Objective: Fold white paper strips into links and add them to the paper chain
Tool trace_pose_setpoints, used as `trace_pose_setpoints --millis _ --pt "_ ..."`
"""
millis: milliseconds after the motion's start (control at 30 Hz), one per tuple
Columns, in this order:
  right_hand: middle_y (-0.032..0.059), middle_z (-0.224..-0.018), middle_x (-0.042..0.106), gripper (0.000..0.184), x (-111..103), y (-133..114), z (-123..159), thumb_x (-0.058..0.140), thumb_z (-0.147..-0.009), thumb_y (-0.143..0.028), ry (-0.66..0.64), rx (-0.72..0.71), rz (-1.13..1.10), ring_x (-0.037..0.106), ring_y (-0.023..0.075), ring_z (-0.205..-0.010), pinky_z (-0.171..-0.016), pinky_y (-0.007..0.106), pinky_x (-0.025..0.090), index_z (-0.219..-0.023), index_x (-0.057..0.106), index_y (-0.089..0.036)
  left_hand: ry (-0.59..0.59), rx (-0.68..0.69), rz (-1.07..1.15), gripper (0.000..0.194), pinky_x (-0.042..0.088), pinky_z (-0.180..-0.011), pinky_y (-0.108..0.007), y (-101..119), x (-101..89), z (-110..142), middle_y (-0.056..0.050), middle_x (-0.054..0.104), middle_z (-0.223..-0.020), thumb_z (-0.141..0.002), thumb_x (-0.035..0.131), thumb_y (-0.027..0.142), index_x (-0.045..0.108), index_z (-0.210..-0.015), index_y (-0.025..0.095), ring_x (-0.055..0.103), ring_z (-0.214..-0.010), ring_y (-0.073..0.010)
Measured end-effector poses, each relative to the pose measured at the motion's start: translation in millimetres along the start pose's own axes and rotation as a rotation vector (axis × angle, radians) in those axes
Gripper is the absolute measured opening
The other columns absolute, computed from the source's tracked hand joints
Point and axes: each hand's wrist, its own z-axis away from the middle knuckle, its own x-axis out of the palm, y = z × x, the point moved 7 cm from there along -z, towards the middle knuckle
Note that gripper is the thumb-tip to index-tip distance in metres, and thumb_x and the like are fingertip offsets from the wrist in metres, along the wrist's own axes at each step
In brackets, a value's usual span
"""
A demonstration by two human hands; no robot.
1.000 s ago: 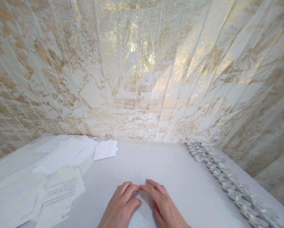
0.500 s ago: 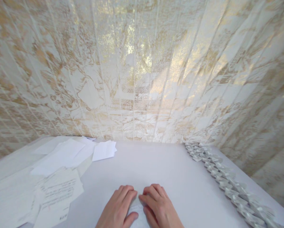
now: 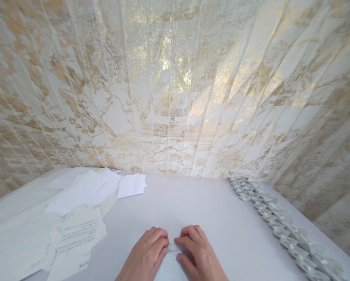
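Note:
A whitish piece of paper (image 3: pixel 171 267) lies at the bottom middle of the head view, between my two hands. Its far edge looks folded or curled into a small lip. My left hand (image 3: pixel 147 251) is closed at the paper's left side, with fingers bent and pressed together near the far edge. On the opposite side, my right hand (image 3: pixel 200 251) has its fingertips on the right end of that lip, its thumb lower on the paper. The near part of the paper runs out of the frame.
Loose paper sheets (image 3: pixel 78 191), some with writing, spread over the left of the white table (image 3: pixel 186 203). A small paper stack (image 3: pixel 131 185) sits beside them. Rows of folded, silvery-grey pieces (image 3: pixel 280 230) run along the right side. A patterned curtain (image 3: pixel 175 97) hangs behind.
My left thumb has moved up against its fingers. My hands are slightly farther apart, with more of the paper and its folded edge showing. The view has shifted slightly left.

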Motion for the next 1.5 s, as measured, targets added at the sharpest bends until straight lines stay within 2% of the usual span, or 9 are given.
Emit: trace_pose_setpoints --millis 167,433,533,667,900,1067,1200,1367,1500 --pt "0.0044 -0.1 0.063 0.036 -1.2 -4.3 -7.7 0.072 -0.069 0.0 -0.003 0.016 0.087 0.055 0.0239 -0.093 -0.083 0.035 0.046 -0.097 0.067 -0.022 0.044 0.004 -0.037 0.016 0.048 -0.079 -0.034 -2.4 -3.2 -0.9 -0.003 0.063 -0.097 -0.096 0.052 0.01 0.062 -0.087 0.018 0.058 -0.09 -0.0209" --pt "0.0014 -0.086 0.065 0.014 5.9 -19.5 -21.6 0.063 -0.085 -0.008 0.013 -0.195 0.28 0.057 0.02 -0.079 -0.073 0.033 0.04 -0.085 0.062 -0.022 0.021 -0.051 -0.024 0.017 0.044 -0.079 -0.033 -7.3 -5.7 -2.6 -0.002 0.063 -0.095 -0.097 0.051 0.012 0.062 -0.087 0.02 0.056 -0.091 -0.0205" --pt "0.0017 -0.088 0.066 0.012 4.4 -19.0 -20.5 0.061 -0.088 -0.01 0.011 -0.221 0.228 0.057 0.0199 -0.081 -0.074 0.032 0.041 -0.087 0.062 -0.022 -0.029 -0.095 0.003 0.007 0.042 -0.08 -0.033 -9.9 -8.1 -2.8 0.0 0.064 -0.096 -0.089 0.064 0.014 0.061 -0.086 0.02 0.055 -0.093 -0.0205" --pt "0.0028 -0.095 0.066 0.018 2.6 -14.5 -18.4 0.072 -0.08 -0.014 -0.028 -0.179 0.138 0.058 0.0217 -0.086 -0.077 0.033 0.043 -0.093 0.064 -0.023 -0.076 -0.124 -0.023 0.029 0.039 -0.081 -0.033 -14.7 -9.3 -3.5 0.003 0.065 -0.098 -0.07 0.082 0.012 0.059 -0.085 0.02 0.054 -0.095 -0.021" --pt "0.0039 -0.096 0.065 0.021 6.2 -13.2 -19.0 0.068 -0.078 -0.008 -0.054 -0.141 0.098 0.058 0.0224 -0.088 -0.078 0.034 0.045 -0.094 0.064 -0.023 -0.051 -0.006 -0.07 0.017 0.036 -0.079 -0.032 -7.3 -12.7 -4.3 0.003 0.065 -0.095 -0.082 0.07 0.007 0.06 -0.083 0.02 0.055 -0.092 -0.0188" --pt "0.0035 -0.094 0.065 0.021 5.9 -15.1 -18.8 0.066 -0.08 -0.007 -0.046 -0.122 0.102 0.058 0.0218 -0.087 -0.078 0.034 0.045 -0.093 0.066 -0.023 -0.087 -0.017 -0.085 0.027 0.036 -0.079 -0.032 -6.3 -12.8 -4.0 0.003 0.065 -0.099 -0.073 0.081 0.011 0.059 -0.085 0.021 0.055 -0.094 -0.0207" --pt "0.0036 -0.095 0.065 0.022 7.2 -13.7 -18.8 0.066 -0.078 -0.007 -0.048 -0.109 0.093 0.058 0.0219 -0.087 -0.079 0.034 0.045 -0.093 0.067 -0.023 -0.086 -0.008 -0.1 0.022 0.036 -0.08 -0.031 -6.0 -13.2 -3.9 0.003 0.064 -0.098 -0.078 0.074 0.005 0.059 -0.085 0.021 0.054 -0.093 -0.0193" --pt "0.004 -0.096 0.065 0.027 7.1 -13.1 -19.8 0.071 -0.075 -0.006 -0.064 -0.079 0.092 0.058 0.0226 -0.087 -0.079 0.034 0.045 -0.097 0.067 -0.022 -0.122 -0.022 -0.117 0.029 0.037 -0.084 -0.034 -6.0 -9.1 -2.3 0.002 0.063 -0.104 -0.073 0.083 0.016 0.061 -0.091 0.021 0.053 -0.097 -0.0223" --pt "0.0039 -0.096 0.065 0.026 6.6 -13.4 -19.8 0.071 -0.078 -0.007 -0.07 -0.067 0.091 0.058 0.0219 -0.088 -0.079 0.034 0.045 -0.098 0.068 -0.021 -0.083 -0.008 -0.142 0.025 0.037 -0.082 -0.033 -5.5 -8.2 -1.7 0.002 0.063 -0.103 -0.077 0.079 0.012 0.06 -0.092 0.021 0.054 -0.095 -0.0215"
